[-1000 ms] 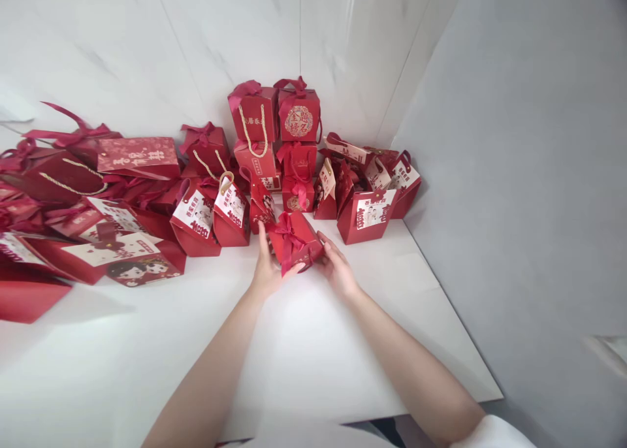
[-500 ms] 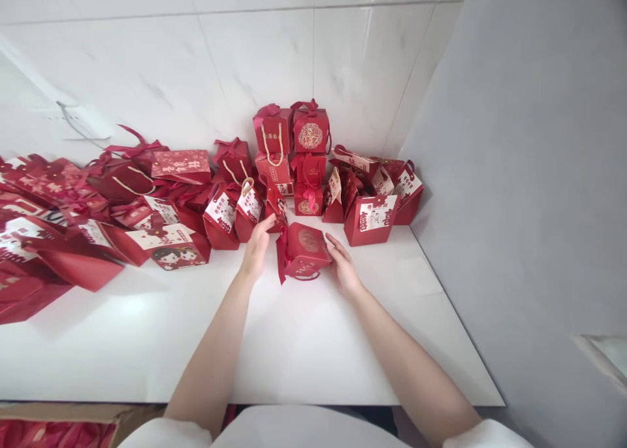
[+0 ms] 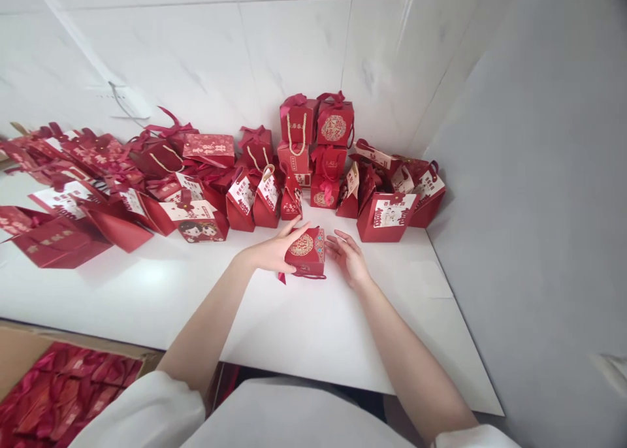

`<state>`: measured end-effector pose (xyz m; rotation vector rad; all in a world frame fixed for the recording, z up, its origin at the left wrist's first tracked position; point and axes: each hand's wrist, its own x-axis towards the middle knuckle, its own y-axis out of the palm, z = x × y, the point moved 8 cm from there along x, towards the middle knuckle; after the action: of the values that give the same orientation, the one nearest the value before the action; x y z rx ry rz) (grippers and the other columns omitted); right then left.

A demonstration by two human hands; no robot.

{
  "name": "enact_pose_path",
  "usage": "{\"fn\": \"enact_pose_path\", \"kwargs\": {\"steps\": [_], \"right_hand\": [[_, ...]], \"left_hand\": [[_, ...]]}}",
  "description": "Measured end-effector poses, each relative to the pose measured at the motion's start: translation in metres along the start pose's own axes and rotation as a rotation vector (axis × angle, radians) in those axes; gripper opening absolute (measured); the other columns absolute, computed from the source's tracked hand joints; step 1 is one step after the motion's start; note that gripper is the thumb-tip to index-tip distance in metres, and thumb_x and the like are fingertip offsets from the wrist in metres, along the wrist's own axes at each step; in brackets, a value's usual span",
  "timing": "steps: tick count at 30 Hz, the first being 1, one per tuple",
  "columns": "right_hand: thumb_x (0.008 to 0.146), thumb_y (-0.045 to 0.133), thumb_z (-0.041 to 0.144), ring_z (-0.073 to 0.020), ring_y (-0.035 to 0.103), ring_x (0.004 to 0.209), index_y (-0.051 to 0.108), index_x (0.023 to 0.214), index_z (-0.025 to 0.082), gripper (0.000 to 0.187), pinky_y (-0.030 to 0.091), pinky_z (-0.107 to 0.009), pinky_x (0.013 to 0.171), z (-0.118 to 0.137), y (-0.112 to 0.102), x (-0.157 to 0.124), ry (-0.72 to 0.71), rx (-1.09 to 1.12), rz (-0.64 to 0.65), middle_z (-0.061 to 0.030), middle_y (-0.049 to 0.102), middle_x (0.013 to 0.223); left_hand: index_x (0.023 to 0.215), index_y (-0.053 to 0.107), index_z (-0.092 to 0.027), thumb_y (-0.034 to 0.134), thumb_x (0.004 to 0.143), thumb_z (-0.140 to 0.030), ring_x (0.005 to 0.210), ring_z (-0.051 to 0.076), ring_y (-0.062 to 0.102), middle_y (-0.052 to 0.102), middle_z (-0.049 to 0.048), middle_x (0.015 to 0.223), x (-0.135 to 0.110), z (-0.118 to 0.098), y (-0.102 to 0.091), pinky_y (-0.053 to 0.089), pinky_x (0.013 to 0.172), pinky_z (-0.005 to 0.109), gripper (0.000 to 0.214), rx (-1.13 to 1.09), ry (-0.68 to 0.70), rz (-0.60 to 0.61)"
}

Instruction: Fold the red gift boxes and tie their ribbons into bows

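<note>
A red gift box (image 3: 307, 249) with a gold round emblem and a dark cord handle lies on the white table in front of me. My left hand (image 3: 274, 247) grips its left side, fingers over the far edge and thumb at the near edge. Beside the box's right face, my right hand (image 3: 349, 257) is open with its fingers apart and a small gap to the box. A bit of red ribbon (image 3: 281, 278) shows below my left hand. Behind the box stands a small red gift bag (image 3: 292, 200).
Stacked red boxes (image 3: 336, 131) stand against the tiled wall. Several red bags fill the left, including one with cartoon faces (image 3: 202, 229); more, such as a white-labelled bag (image 3: 385, 218), stand right. A grey panel (image 3: 529, 226) bounds the right side. A carton (image 3: 19, 356) holds red packages.
The gift box has turned, so its gold emblem and patterned side show. My left hand has moved right onto it, and my right hand has come slightly away. The view has shifted left.
</note>
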<state>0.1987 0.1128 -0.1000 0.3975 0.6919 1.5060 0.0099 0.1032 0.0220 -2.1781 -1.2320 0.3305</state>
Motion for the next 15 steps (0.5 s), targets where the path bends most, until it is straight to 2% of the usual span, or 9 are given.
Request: {"fn": "enact_pose_path", "kwargs": {"steps": [3, 5, 8, 10, 13, 15], "right_hand": [[0.073, 0.078, 0.042, -0.0181, 0.07, 0.091, 0.065, 0.106, 0.023, 0.04, 0.054, -0.034, 0.086, 0.0, -0.002, -0.002, 0.016, -0.017, 0.004, -0.0034, 0.074, 0.096], [0.073, 0.078, 0.044, -0.019, 0.07, 0.09, 0.067, 0.104, 0.022, 0.039, 0.054, -0.034, 0.084, 0.0, -0.003, -0.003, 0.029, -0.032, 0.012, -0.0043, 0.074, 0.094], [0.073, 0.078, 0.044, -0.0196, 0.07, 0.087, 0.068, 0.1, 0.022, 0.036, 0.055, -0.034, 0.082, 0.001, -0.005, -0.004, 0.039, -0.057, 0.026, -0.0046, 0.074, 0.092], [0.072, 0.078, 0.044, -0.0199, 0.07, 0.087, 0.068, 0.098, 0.022, 0.035, 0.055, -0.034, 0.081, 0.001, -0.006, -0.005, 0.039, -0.071, 0.033, -0.0046, 0.074, 0.092], [0.072, 0.078, 0.044, -0.0204, 0.07, 0.09, 0.069, 0.097, 0.021, 0.035, 0.055, -0.034, 0.083, 0.001, -0.007, -0.007, 0.038, -0.091, 0.038, -0.0054, 0.074, 0.093], [0.073, 0.079, 0.045, -0.0206, 0.07, 0.09, 0.069, 0.097, 0.021, 0.036, 0.055, -0.035, 0.085, 0.001, -0.007, -0.008, 0.041, -0.108, 0.038, -0.0061, 0.074, 0.093]], "left_hand": [[0.149, 0.041, -0.03, 0.09, 0.043, -0.027, 0.141, 0.044, 0.036, 0.031, 0.0137, 0.158, -0.004, 0.004, 0.002, 0.054, 0.089, 0.041, 0.117, 0.062, -0.083, 0.048], [0.149, 0.041, -0.029, 0.091, 0.04, -0.033, 0.137, 0.044, 0.042, 0.041, 0.0147, 0.152, -0.005, 0.0, 0.003, 0.05, 0.096, 0.043, 0.12, 0.121, -0.092, 0.045], [0.148, 0.043, -0.03, 0.089, 0.048, -0.041, 0.122, 0.038, 0.058, 0.058, 0.0111, 0.133, -0.009, -0.017, 0.003, 0.048, 0.097, 0.038, 0.111, 0.23, -0.066, 0.064], [0.146, 0.046, -0.031, 0.085, 0.056, -0.042, 0.113, 0.034, 0.063, 0.062, 0.0085, 0.124, -0.018, -0.034, -0.003, 0.051, 0.094, 0.036, 0.098, 0.278, -0.04, 0.082], [0.143, 0.05, -0.031, 0.081, 0.064, -0.041, 0.11, 0.031, 0.065, 0.062, 0.0073, 0.126, -0.044, -0.056, -0.029, 0.053, 0.091, 0.035, 0.086, 0.195, 0.006, 0.014], [0.141, 0.053, -0.029, 0.083, 0.062, -0.045, 0.11, 0.032, 0.065, 0.065, 0.0071, 0.123, -0.07, -0.056, -0.058, 0.055, 0.091, 0.037, 0.086, 0.043, 0.006, -0.166]]}}
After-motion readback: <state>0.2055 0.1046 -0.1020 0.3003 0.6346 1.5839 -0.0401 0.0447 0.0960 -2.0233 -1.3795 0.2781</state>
